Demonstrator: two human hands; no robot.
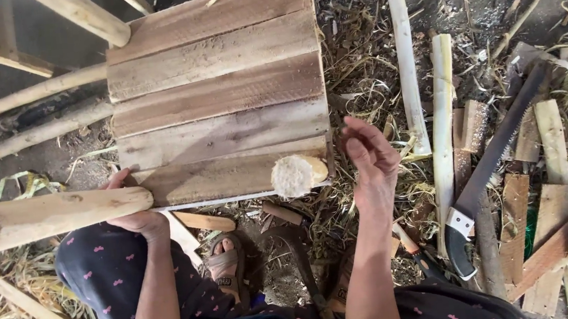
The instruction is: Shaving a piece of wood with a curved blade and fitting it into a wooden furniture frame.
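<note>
A wooden stool seat of several planks (215, 97) stands in front of me, seen from above. My left hand (133, 212) grips its near left edge, partly hidden behind a pale round pole (40, 217) that crosses the lower left. A round leg end with a frayed white cut face (296, 174) sticks up at the seat's near right corner. My right hand (371, 158) hovers just right of that leg end, fingers loosely curled and apart, holding nothing.
A hand saw with a black handle (487, 174) lies on the ground at right among split bamboo strips (443, 116) and wood offcuts (549, 141). Long poles (21, 98) lie at the upper left. My sandalled foot (228, 265) rests on shavings under the seat.
</note>
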